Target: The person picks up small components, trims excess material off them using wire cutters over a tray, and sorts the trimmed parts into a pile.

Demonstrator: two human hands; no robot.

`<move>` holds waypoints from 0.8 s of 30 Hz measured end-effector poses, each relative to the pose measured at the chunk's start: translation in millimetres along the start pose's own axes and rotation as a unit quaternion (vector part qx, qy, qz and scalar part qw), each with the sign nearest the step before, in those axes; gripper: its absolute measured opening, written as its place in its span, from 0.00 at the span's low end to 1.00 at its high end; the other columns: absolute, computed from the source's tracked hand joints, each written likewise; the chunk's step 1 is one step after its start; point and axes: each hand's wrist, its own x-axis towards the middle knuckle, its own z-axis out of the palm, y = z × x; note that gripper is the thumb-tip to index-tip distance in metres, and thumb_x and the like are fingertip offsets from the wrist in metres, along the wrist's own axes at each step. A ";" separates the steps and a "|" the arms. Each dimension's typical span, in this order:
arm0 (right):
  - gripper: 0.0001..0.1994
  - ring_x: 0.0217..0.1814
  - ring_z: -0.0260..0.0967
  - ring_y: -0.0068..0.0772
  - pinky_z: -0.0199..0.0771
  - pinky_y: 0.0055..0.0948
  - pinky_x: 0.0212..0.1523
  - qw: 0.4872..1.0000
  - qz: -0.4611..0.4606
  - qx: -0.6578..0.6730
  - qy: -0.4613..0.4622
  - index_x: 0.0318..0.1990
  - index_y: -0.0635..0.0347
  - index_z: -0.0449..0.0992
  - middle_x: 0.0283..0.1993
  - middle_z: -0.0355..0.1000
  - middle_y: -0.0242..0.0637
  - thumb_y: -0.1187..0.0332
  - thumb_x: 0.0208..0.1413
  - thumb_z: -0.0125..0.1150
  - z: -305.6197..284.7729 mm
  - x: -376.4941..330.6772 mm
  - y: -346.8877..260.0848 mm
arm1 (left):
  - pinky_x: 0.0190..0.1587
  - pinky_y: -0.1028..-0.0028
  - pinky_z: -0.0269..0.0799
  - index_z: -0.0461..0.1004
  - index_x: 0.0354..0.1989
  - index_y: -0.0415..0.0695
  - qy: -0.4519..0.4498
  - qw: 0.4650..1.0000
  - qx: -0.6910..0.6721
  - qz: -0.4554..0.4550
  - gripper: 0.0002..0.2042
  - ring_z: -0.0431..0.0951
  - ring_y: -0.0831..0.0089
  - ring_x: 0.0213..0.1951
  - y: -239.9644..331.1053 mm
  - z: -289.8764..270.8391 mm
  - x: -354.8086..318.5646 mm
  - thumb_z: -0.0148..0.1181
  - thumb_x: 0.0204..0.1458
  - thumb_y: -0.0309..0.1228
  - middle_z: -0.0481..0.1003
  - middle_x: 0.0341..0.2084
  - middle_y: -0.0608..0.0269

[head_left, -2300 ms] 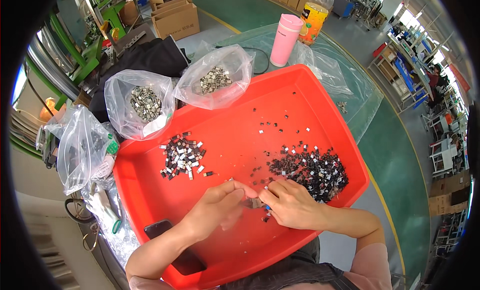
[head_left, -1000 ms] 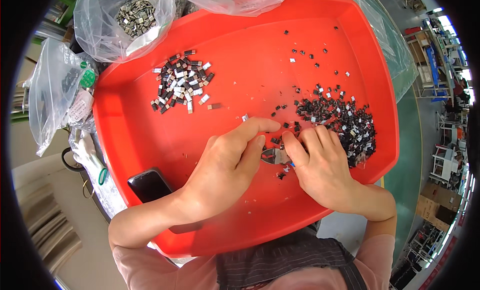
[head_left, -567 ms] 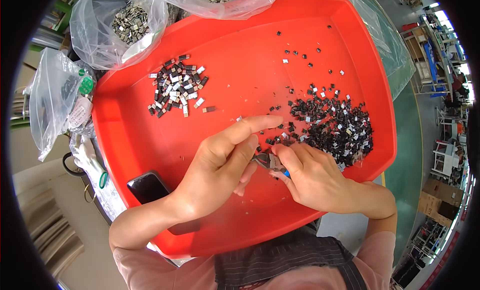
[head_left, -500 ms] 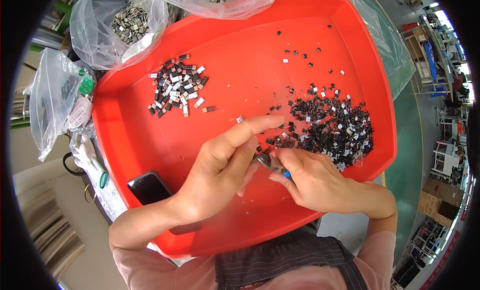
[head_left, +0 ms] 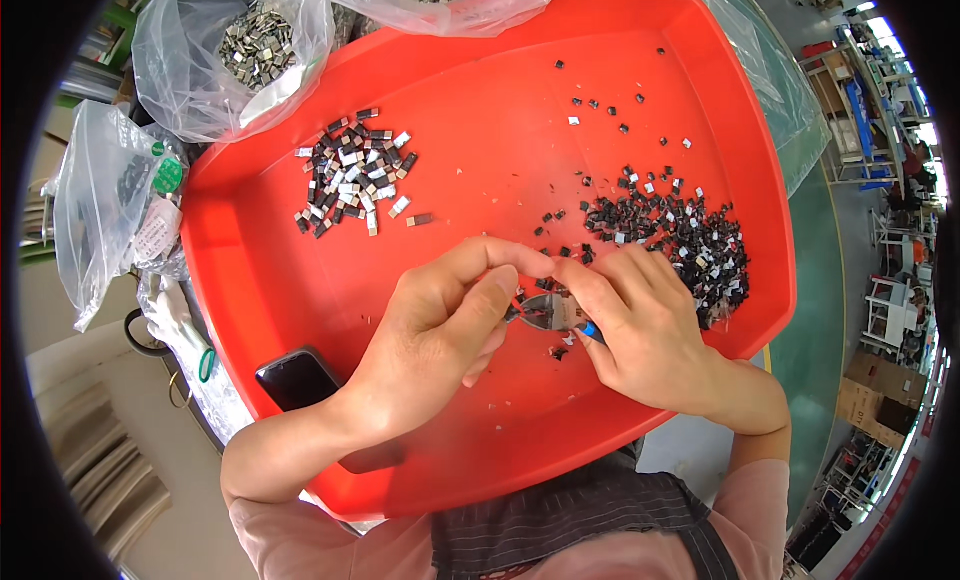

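Note:
A large red tray (head_left: 300, 290) lies in front of me. My right hand (head_left: 650, 330) grips small blue-handled pliers (head_left: 548, 312), their jaws pointing left. My left hand (head_left: 440, 330) pinches a tiny dark part at the plier tips, thumb and forefinger together. Just beyond my right hand lies a heap of small black parts (head_left: 690, 240). A second pile of silver and black parts (head_left: 352, 178) sits at the tray's far left. A few loose black parts (head_left: 610, 105) are scattered toward the far right.
A dark phone (head_left: 298, 378) lies in the tray's near left corner, by my left forearm. Clear plastic bags of metal parts (head_left: 240, 55) rest beyond the tray's far edge, and another bag (head_left: 110, 200) lies to the left. Green floor and shelving show at the right.
The view has tilted down from the wider table to the tray. My hands have stayed together over the near middle of the tray, working the pliers with only small shifts.

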 end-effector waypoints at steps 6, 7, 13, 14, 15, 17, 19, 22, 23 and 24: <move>0.24 0.35 0.60 0.33 0.57 0.32 0.35 0.999 0.001 -0.041 0.003 0.48 0.56 0.72 0.31 0.60 0.32 0.76 0.37 0.62 -0.8 -0.1 0.7 | 0.16 0.82 0.52 0.69 0.49 0.38 0.011 0.999 0.035 -0.029 0.13 0.49 0.87 0.12 -0.6 -0.9 2.9 0.38 0.64 0.29 0.52 0.11 0.78; 0.24 0.35 0.60 0.33 0.57 0.32 0.35 0.998 -0.004 -0.058 0.007 0.48 0.56 0.73 0.31 0.60 0.32 0.76 0.37 0.61 0.1 -0.8 1.3 | 0.16 0.82 0.53 0.68 0.49 0.38 0.010 0.999 0.046 -0.028 0.13 0.50 0.87 0.12 -1.3 -1.1 3.9 0.38 0.64 0.29 0.52 0.10 0.78; 0.21 0.35 0.59 0.32 0.57 0.31 0.35 0.991 -0.020 -0.131 -0.005 0.46 0.55 0.73 0.30 0.59 0.32 0.75 0.39 0.59 2.2 -2.9 0.9 | 0.17 0.82 0.54 0.67 0.49 0.37 0.013 0.994 0.104 -0.029 0.13 0.54 0.85 0.12 -2.9 -1.2 5.1 0.37 0.63 0.28 0.55 0.10 0.75; 0.20 0.35 0.59 0.32 0.57 0.31 0.35 0.990 -0.024 -0.142 -0.008 0.46 0.55 0.73 0.30 0.58 0.32 0.74 0.39 0.59 3.1 -2.8 0.4 | 0.17 0.82 0.54 0.67 0.49 0.37 0.015 0.994 0.104 -0.030 0.13 0.54 0.85 0.12 -4.6 -1.3 4.7 0.37 0.63 0.28 0.55 0.10 0.75; 0.19 0.35 0.59 0.33 0.57 0.32 0.35 0.986 -0.029 -0.163 -0.008 0.45 0.56 0.73 0.30 0.58 0.32 0.73 0.40 0.59 5.0 -4.3 0.7 | 0.17 0.81 0.54 0.67 0.49 0.36 0.019 0.990 0.140 -0.013 0.13 0.55 0.86 0.13 -5.6 -0.9 5.0 0.37 0.63 0.27 0.55 0.10 0.75; 0.20 0.36 0.59 0.33 0.58 0.32 0.36 0.981 -0.027 -0.192 -0.022 0.46 0.57 0.72 0.30 0.58 0.32 0.73 0.40 0.59 3.5 -4.9 -2.7 | 0.17 0.81 0.54 0.67 0.49 0.37 0.022 0.981 0.191 0.005 0.12 0.57 0.86 0.13 -5.9 -1.7 5.2 0.38 0.62 0.25 0.57 0.10 0.74; 0.20 0.36 0.59 0.33 0.58 0.32 0.36 0.978 -0.034 -0.203 -0.017 0.46 0.57 0.72 0.30 0.59 0.33 0.73 0.40 0.59 4.8 -5.1 -2.2 | 0.17 0.81 0.54 0.67 0.48 0.37 0.021 0.976 0.216 0.010 0.12 0.57 0.86 0.13 -7.1 -2.4 6.4 0.38 0.62 0.25 0.57 0.10 0.74; 0.19 0.35 0.59 0.32 0.57 0.31 0.34 0.981 -0.029 -0.190 -0.018 0.45 0.58 0.72 0.30 0.59 0.33 0.73 0.40 0.59 5.8 -5.7 -1.0 | 0.17 0.81 0.55 0.68 0.48 0.38 0.019 0.969 0.245 0.015 0.12 0.57 0.86 0.13 -6.6 -1.0 7.9 0.38 0.62 0.25 0.58 0.10 0.74; 0.19 0.35 0.59 0.32 0.57 0.31 0.34 0.982 -0.022 -0.184 -0.018 0.45 0.58 0.72 0.30 0.59 0.33 0.73 0.40 0.58 6.4 -5.9 -1.5 | 0.17 0.81 0.55 0.68 0.49 0.38 0.020 0.970 0.241 0.023 0.12 0.57 0.86 0.13 -6.2 -0.2 7.5 0.38 0.62 0.25 0.58 0.10 0.74; 0.18 0.34 0.59 0.31 0.56 0.30 0.32 0.983 -0.025 -0.180 -0.012 0.44 0.58 0.71 0.29 0.59 0.33 0.73 0.39 0.59 7.8 -4.9 -0.8 | 0.17 0.81 0.54 0.68 0.49 0.38 0.022 0.971 0.237 0.032 0.13 0.57 0.86 0.13 -6.2 0.2 7.0 0.38 0.62 0.24 0.57 0.10 0.74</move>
